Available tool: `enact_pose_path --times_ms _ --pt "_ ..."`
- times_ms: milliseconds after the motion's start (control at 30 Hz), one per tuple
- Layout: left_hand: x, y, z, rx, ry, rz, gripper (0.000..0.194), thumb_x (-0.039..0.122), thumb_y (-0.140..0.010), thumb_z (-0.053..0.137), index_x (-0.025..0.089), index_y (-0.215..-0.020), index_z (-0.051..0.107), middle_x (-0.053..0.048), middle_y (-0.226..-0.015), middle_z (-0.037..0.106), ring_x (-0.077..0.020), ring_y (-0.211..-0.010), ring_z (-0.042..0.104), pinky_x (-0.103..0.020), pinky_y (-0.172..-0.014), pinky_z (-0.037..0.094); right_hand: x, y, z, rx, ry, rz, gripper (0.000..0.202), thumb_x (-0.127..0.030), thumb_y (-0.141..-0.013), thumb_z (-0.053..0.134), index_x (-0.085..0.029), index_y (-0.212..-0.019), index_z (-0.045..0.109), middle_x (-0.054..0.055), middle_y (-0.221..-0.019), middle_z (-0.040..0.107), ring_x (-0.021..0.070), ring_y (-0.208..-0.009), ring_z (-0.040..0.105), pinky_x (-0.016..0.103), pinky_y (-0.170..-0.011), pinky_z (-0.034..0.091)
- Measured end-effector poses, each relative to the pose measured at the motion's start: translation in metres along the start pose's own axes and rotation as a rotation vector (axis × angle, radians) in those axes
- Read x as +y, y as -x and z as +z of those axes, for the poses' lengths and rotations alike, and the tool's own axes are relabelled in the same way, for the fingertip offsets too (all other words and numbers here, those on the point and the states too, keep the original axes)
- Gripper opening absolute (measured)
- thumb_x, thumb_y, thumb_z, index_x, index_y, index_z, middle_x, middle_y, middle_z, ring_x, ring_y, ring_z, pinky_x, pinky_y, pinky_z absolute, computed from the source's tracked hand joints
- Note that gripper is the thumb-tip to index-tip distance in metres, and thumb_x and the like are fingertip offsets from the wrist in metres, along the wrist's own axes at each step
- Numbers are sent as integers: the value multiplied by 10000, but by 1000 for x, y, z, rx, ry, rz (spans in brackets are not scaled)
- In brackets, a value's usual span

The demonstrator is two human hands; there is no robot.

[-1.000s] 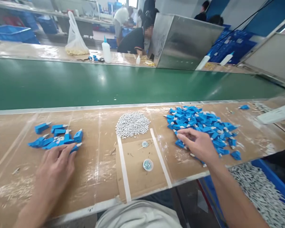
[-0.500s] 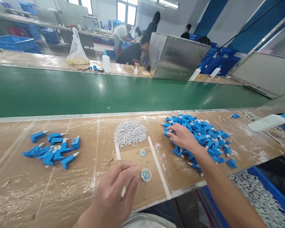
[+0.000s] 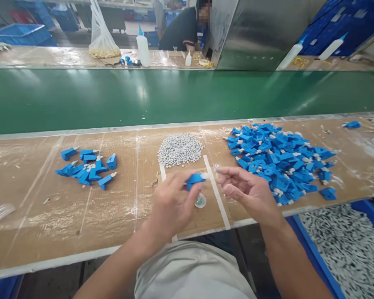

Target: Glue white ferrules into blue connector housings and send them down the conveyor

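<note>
My left hand [image 3: 174, 199] is closed on a blue plastic piece [image 3: 194, 179] with a white tip, held above the work mat and pointing right. Just right of that tip, my right hand [image 3: 246, 187] has its fingers drawn together. A small whitish bit shows at its fingertips, too small to name. Below the held piece stands a small round cup [image 3: 200, 201] of clear bluish liquid, partly hidden by my left hand. Behind the hands lies a heap of small grey-white pellets [image 3: 180, 149]. A large pile of blue pieces with white tips [image 3: 274, 153] spreads beyond my right hand.
A smaller group of blue pieces [image 3: 89, 168] lies at left on the cardboard-covered table [image 3: 112, 220]. Beyond runs a green belt [image 3: 106, 99], with a bottle [image 3: 142, 47] and a plastic bag [image 3: 101, 37] past it. A blue crate [image 3: 311, 245] of small parts stands lower right.
My right hand has come away from the blue pile toward the middle. A blue piece is now in my left hand, which has moved closer to it. The view has tilted down.
</note>
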State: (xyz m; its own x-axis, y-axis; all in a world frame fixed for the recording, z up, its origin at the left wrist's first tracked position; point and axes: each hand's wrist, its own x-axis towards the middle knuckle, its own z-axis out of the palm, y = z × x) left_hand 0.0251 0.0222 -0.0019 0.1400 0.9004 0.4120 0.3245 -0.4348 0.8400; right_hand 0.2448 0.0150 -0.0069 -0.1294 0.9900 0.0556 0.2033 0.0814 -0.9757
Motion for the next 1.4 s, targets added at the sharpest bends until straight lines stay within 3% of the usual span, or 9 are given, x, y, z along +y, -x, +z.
enact_pose_path --times_ms 100,200,333,467,600,733,933,1100,1400 --pt "-16 13 -18 -33 404 -500 293 389 -937 650 161 -1108 719 -86 -983 734 -188 -847 679 -277 -707 544 26 11 6 5 145 42 313 -394 -852 784 -237 -1118 734 37 -936 693 168 -761 647 288 -680 549" --pt "-30 25 -24 -21 544 -672 272 404 -888 712 151 -977 756 -52 -887 684 -147 -799 594 -231 -675 469 45 18 22 -22 100 78 250 -412 -886 744 -218 -1043 737 37 -903 681 177 -765 647 303 -691 529" --pt "-37 36 -19 -44 599 -742 231 377 -855 757 174 -966 772 -21 -868 642 -118 -776 511 -216 -677 409 53 15 36 12 95 45 179 -389 -920 708 -219 -951 753 32 -860 658 175 -747 612 302 -661 476" --pt "-37 38 -15 -49 631 -764 269 382 -855 759 194 -1046 774 -8 -839 619 -107 -748 483 -208 -641 383 46 11 37 -29 183 -52 117 -319 -942 687 -234 -934 766 27 -828 620 169 -715 557 297 -616 426" --pt "-37 37 -15 -47 691 -772 279 435 -876 730 158 -887 762 -1 -742 560 -88 -674 457 -188 -584 370 34 13 35 -112 324 -139 117 -264 -975 635 -242 -990 749 27 -861 574 169 -743 547 304 -649 427" --pt "-35 37 -12 -67 850 -882 315 454 -877 727 141 -840 724 -7 -727 583 -65 -611 487 -153 -526 379 25 13 32 -175 345 -127 128 -243 -1004 581 -224 -931 685 23 -876 597 172 -798 567 314 -721 435" --pt "-29 34 -3 -124 1141 -1005 310 393 -851 773 92 -921 750 -59 -811 682 -80 -662 638 -116 -570 493 18 12 25 35 152 -95 83 -253 -999 602 -239 -948 667 4 -888 656 150 -738 590 290 -674 451" --pt "-19 29 1 -194 1293 -1052 329 341 -845 791 62 -1017 763 -97 -873 732 -83 -676 678 -102 -609 536 -1 12 34 203 30 -220 88 -175 -971 618 -233 -953 682 27 -895 668 180 -780 634 316 -704 498" --pt "-14 30 1 -252 1319 -999 237 308 -902 730 72 -909 752 -82 -846 716 -68 -651 663 -95 -586 514 -13 5 48 188 132 -353 156 -107 -951 606 -248 -974 666 37 -871 676 208 -844 643 346 -741 515"
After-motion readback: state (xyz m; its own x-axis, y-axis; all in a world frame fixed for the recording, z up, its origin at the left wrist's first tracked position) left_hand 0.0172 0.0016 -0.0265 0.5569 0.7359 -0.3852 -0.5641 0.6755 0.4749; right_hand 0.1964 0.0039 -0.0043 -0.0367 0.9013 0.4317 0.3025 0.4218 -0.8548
